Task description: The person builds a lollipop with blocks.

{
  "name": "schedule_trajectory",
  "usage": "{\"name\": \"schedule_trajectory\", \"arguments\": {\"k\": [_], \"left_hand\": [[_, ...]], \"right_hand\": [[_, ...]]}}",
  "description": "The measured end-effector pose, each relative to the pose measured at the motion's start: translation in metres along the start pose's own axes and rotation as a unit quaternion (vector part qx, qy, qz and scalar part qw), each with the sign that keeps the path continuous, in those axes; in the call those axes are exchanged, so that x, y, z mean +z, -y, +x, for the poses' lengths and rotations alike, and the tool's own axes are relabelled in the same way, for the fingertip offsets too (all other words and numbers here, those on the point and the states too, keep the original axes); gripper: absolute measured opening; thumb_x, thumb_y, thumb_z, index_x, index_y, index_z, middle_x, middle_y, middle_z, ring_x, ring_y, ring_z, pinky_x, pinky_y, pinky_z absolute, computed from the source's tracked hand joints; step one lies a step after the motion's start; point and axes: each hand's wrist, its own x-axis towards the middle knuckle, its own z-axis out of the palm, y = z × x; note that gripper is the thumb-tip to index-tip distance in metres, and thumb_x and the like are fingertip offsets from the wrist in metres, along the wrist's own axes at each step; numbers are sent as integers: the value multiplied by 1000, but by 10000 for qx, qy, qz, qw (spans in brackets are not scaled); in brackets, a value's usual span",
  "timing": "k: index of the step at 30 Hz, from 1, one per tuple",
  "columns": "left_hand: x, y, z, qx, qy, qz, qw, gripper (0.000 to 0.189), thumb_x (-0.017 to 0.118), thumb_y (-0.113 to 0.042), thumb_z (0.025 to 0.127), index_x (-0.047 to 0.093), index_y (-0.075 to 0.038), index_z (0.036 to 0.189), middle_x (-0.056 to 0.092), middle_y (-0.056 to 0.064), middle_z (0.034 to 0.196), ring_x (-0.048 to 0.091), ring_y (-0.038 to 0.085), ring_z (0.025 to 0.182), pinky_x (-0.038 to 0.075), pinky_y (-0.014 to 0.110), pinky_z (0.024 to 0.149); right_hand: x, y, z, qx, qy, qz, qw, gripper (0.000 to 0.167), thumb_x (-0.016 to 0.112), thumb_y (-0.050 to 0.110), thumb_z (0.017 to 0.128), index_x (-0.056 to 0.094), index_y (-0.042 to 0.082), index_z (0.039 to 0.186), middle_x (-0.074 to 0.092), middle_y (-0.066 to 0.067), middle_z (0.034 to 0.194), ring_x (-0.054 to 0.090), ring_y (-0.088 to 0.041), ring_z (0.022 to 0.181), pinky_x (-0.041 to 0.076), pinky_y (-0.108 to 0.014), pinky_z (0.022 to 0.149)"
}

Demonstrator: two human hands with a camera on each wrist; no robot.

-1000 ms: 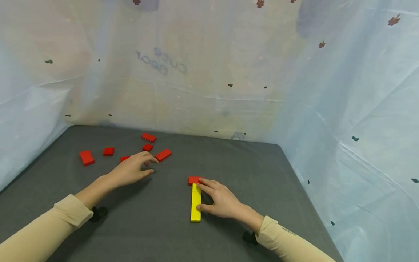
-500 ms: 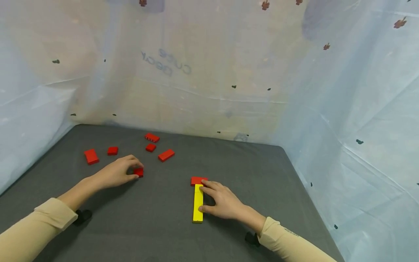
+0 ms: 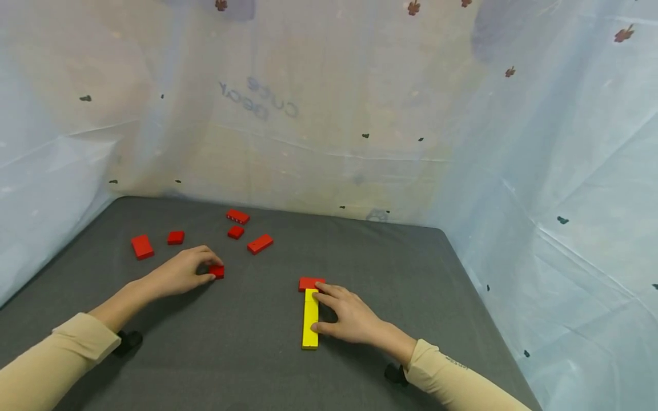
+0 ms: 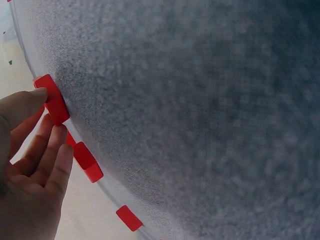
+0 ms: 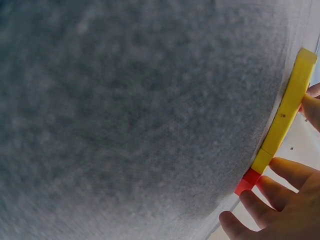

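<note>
My left hand (image 3: 182,271) pinches a small red block (image 3: 218,272) between thumb and fingers, low over the dark grey tabletop. In the left wrist view the thumb lies against one end of that red block (image 4: 57,106). At the centre, a yellow strip (image 3: 311,325) with a seam near its far end meets a red block (image 3: 307,283) laid crosswise, like a T. My right hand (image 3: 349,317) spreads over them, thumb and index fingertips on the yellow strip (image 5: 287,112) and another fingertip at the crosswise red block (image 5: 247,181).
Several loose red blocks lie toward the back left, among them an oblong one (image 3: 260,244), a small one (image 3: 176,237) and one with studs showing (image 3: 238,216). A translucent plastic sheet (image 3: 319,160) hangs along the table's back and sides.
My left hand has moved left and taken hold of the small red block, which now sits nearer to me. The right hand stays on the yellow strip and crosswise red block.
</note>
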Motion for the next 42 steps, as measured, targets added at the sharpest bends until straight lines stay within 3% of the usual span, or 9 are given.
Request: {"name": "schedule_trajectory", "arguments": {"k": [9, 18, 25, 35, 42], "left_hand": [[3, 0, 1, 30, -56, -5, 10000, 25, 82, -8, 89, 76, -9, 113, 67, 4, 110, 66, 24, 98, 56, 46, 83], [8, -11, 16, 127, -199, -179, 9996, 24, 80, -7, 90, 76, -11, 114, 68, 3, 112, 67, 27, 104, 56, 48, 87], [14, -27, 36, 244, -242, -377, 9987, 24, 79, -8, 92, 76, -11, 116, 67, 4, 115, 66, 27, 106, 56, 48, 88], [25, -51, 75, 334, -180, -567, 9977, 24, 79, -12, 94, 75, -11, 118, 66, 4, 115, 64, 26, 105, 56, 45, 89], [37, -76, 99, 605, -68, -630, 9962, 24, 78, -12, 95, 75, -9, 118, 66, 6, 114, 65, 28, 105, 56, 46, 91]], "right_hand": [[-1, -1, -1, -32, 104, 79, 9999, 70, 72, 45, 98, 50, 13, 156, 35, -5, 167, 38, -31, 150, 37, -59, 116], [0, -3, -1, -51, 70, 52, 9999, 71, 72, 46, 98, 49, 13, 156, 34, -5, 167, 38, -30, 150, 38, -57, 116], [1, -4, 0, -4, 112, 40, 9999, 71, 71, 47, 98, 49, 15, 157, 34, -4, 168, 38, -29, 150, 37, -56, 117], [-1, -5, 0, -19, 77, -76, 9999, 71, 72, 48, 97, 50, 15, 156, 35, -5, 167, 39, -29, 150, 38, -56, 117], [0, -4, 1, -10, 82, -180, 9998, 71, 71, 51, 97, 51, 16, 156, 37, -5, 166, 40, -28, 149, 39, -55, 116]]}}
